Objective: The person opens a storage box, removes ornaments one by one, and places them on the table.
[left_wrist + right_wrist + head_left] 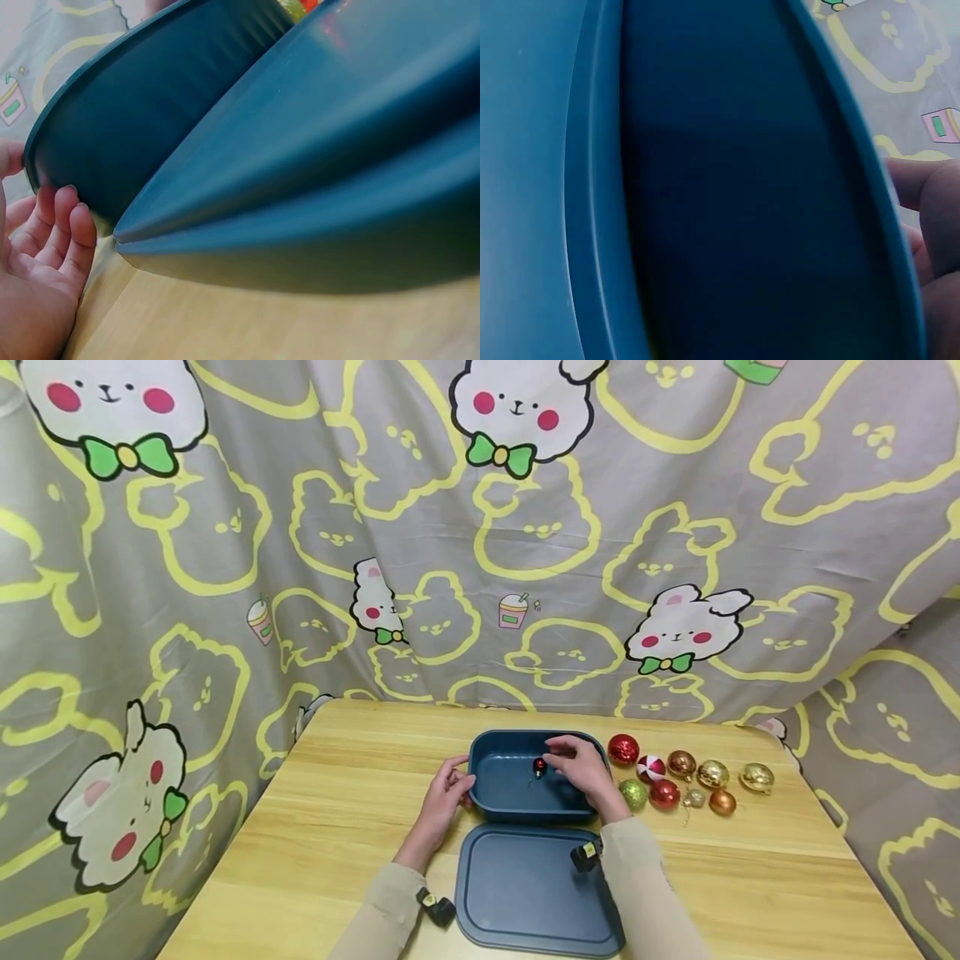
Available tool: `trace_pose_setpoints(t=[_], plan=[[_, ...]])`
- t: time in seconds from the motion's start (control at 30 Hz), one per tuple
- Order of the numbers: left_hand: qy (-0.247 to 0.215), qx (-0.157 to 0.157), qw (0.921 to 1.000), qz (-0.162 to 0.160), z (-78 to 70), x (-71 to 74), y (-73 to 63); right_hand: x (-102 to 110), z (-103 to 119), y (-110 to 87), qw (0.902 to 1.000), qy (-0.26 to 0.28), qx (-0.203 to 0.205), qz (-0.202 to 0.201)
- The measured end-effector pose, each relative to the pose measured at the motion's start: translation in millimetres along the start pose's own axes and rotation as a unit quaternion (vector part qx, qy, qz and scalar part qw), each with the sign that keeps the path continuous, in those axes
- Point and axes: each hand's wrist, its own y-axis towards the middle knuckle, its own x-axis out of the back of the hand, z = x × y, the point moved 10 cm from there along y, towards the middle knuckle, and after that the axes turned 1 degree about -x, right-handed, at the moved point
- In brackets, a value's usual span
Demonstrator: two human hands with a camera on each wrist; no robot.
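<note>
In the head view, a dark blue rectangular box (495, 817) stands open on the table. My left hand (441, 797) holds its left end; in the left wrist view, curled fingers (66, 225) touch the outside of the wall. My right hand (581, 767) is over the right part of the box, its thumb and forefinger apart. Just left of those fingertips, a small red bauble (539, 766) with a gold cap shows within the box; whether it touches the floor is unclear. The right wrist view shows the box wall (742, 187) hiding part of the hand.
The matching blue lid (536, 889) lies flat in front of the box, partly under the right forearm. Several baubles, including a red one (623, 749), a green one (633, 793) and a gold one (757, 778), lie right of the box. A patterned curtain (480, 552) hangs behind the wooden table (315, 835).
</note>
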Motion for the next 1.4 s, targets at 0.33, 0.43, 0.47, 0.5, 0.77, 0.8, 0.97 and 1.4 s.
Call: trace_pose_setpoints(t=[0.33,0.43,0.47,0.5,0.77,0.8,0.97,1.4], plan=[[0.001,-0.006,1.0000,-0.001,-2.8,0.1,-1.2,-13,-11,12.9,0.9992,-0.034,-0.023,0.002],[0.003,-0.001,1.0000,0.003,-2.7,-0.5,-1.7,-15,-13,12.8,0.9989,-0.038,-0.028,-0.001],[0.003,0.002,1.0000,0.004,-2.2,-0.7,-1.5,-15,-13,12.6,0.9988,-0.040,-0.028,-0.001],[0.004,0.004,1.0000,0.004,-2.3,-0.9,-1.6,-16,-13,12.3,0.9986,-0.045,-0.027,-0.001],[-0.002,0.005,1.0000,-0.002,-3.1,-2.0,-1.2,-19,-10,13.3,0.9946,-0.103,-0.009,0.001],[-0.003,0.007,1.0000,-0.004,-2.5,-1.7,-1.1,-19,-10,13.5,0.9946,-0.103,-0.009,0.001],[-0.005,0.012,0.9998,-0.012,0.5,0.2,-0.2,-19,-11,14.7,0.9943,-0.106,-0.011,0.001],[-0.005,0.008,0.9999,-0.011,0.1,0.4,-0.2,-15,-9,16.2,0.9947,-0.102,-0.007,-0.007]])
